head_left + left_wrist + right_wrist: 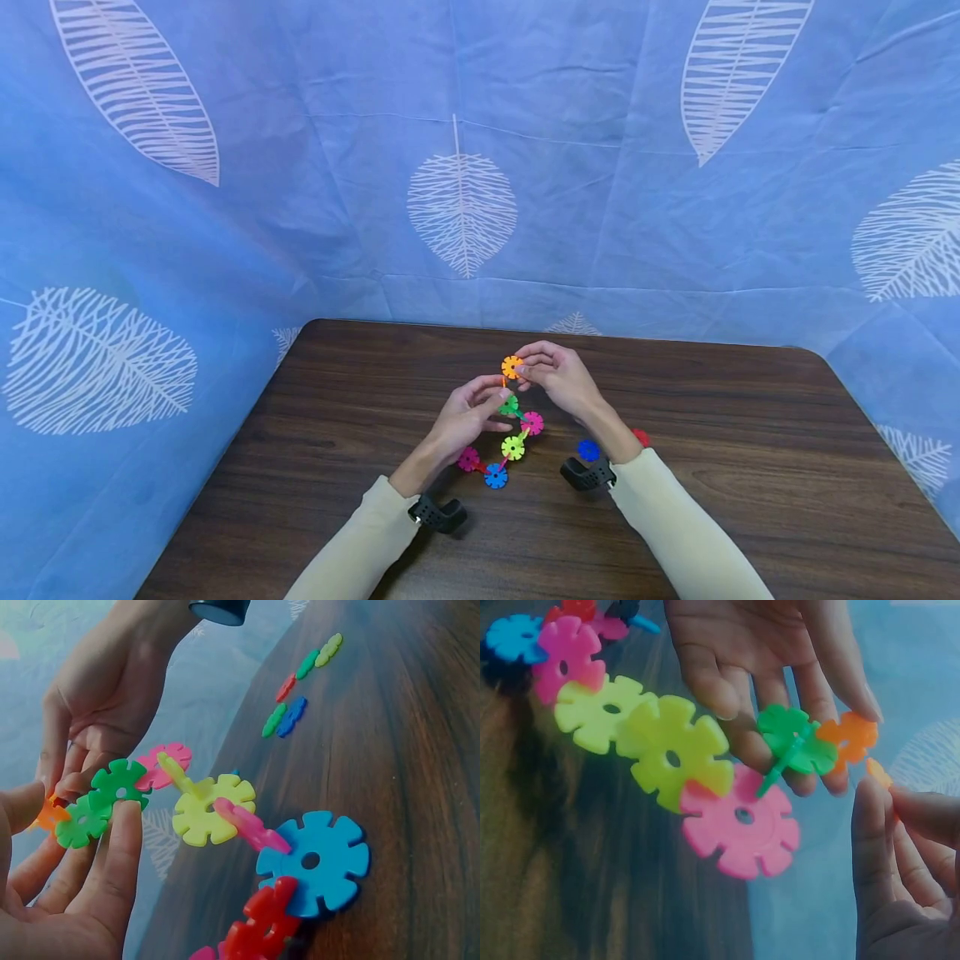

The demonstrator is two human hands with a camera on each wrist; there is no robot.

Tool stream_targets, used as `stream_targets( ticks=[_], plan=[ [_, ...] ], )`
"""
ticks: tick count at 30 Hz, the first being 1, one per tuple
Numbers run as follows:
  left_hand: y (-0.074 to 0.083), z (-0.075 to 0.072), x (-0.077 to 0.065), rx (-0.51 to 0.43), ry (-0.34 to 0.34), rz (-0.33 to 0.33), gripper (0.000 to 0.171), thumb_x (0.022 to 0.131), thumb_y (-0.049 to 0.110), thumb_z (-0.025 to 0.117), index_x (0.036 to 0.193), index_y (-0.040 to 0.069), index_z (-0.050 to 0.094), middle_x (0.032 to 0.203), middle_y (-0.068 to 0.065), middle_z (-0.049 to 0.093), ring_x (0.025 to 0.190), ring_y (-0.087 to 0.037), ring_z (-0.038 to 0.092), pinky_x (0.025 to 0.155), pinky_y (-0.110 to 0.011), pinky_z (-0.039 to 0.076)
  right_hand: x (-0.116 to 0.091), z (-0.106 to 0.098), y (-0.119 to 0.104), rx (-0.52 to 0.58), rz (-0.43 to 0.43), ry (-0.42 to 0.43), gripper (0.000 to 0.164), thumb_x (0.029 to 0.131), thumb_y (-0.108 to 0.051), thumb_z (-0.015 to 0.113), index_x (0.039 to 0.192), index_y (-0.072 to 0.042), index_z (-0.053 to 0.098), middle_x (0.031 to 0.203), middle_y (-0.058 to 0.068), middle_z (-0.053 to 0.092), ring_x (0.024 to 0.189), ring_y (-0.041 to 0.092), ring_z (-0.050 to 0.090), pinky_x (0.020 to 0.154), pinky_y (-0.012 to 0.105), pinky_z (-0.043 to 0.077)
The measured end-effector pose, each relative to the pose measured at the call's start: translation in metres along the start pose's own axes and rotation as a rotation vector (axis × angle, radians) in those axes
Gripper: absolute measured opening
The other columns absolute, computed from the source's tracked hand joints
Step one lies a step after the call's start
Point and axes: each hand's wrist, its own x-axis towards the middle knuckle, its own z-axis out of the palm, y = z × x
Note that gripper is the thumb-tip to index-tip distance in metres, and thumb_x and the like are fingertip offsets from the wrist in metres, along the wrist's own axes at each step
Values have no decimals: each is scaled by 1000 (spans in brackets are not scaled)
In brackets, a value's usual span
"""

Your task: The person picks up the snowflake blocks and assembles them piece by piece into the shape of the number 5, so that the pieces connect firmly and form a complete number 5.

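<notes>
A chain of slotted snowflake discs runs from my left hand [461, 421] down toward the tabletop. Its lower part has a blue disc [313, 862] and a red disc [262, 922]. Higher up come yellow discs [673, 757], a pink disc [742, 821] and green discs [799, 739]. At the top end sits an orange disc [847, 740], which the left thumb and fingers pinch beside the green ones. My right hand [562, 379] pinches another orange disc [512, 367] between thumb and fingertips, close to that end and mostly covered by fingers in the right wrist view.
Loose discs lie on the dark wooden table [337, 400], among them a blue disc [588, 451] and a red disc [641, 437] near the right forearm. A blue leaf-patterned cloth [570, 208] hangs behind the table. Black bands [438, 514] circle both wrists.
</notes>
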Motion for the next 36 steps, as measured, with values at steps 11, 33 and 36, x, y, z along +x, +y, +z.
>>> stream_targets(
  ticks=[11, 33, 36],
  plan=[
    [4, 5, 0, 13, -1, 8, 46, 100, 24, 60, 138, 0, 49, 132, -27, 57, 105, -16, 62, 78, -37, 60, -3, 1, -19, -96, -17, -18, 24, 97, -5, 62, 119, 4, 64, 102, 22, 70, 81, 27, 69, 75, 31, 58],
    [3, 6, 1, 84, 27, 8, 42, 99, 26, 62, 135, 5, 54, 122, -25, 65, 98, -19, 67, 79, -37, 59, -4, 1, -11, -158, -126, 23, 18, 96, -7, 64, 112, -3, 69, 100, 16, 70, 74, 25, 67, 70, 32, 59],
    [3, 5, 1, 88, 30, 7, 43, 99, 27, 62, 135, 5, 54, 122, -24, 65, 99, -19, 67, 79, -37, 59, -5, 2, -11, -159, -126, 24, 17, 96, -6, 64, 112, -4, 69, 100, 15, 70, 73, 24, 67, 72, 37, 59]
  ],
)
